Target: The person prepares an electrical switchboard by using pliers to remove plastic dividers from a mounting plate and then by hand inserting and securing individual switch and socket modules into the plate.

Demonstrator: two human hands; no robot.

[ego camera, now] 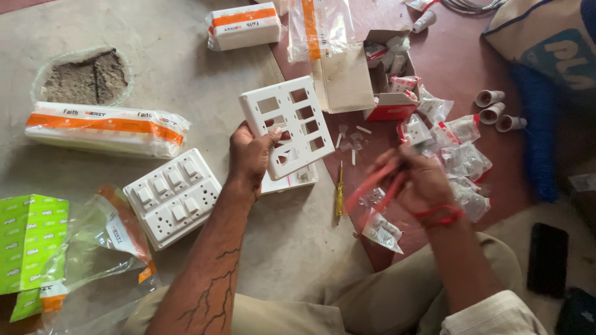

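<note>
My left hand [248,158] grips the empty white switch plate [288,124] at twelve o'clock, my right hand [419,183] clenches red-handled pliers [372,186]; one populated plate [174,197] lies finished at nine, no module yet fitted here.

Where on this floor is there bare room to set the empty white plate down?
Bare floor lies between the long wrapped pack, the small wrapped box and the left hand. More lies below the assembled switch plate. Right of the yellow screwdriver, small packets crowd the floor.

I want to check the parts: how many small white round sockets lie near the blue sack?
3: the top socket, the middle socket and the lower socket lie close together on the red floor. More may be hidden.
</note>
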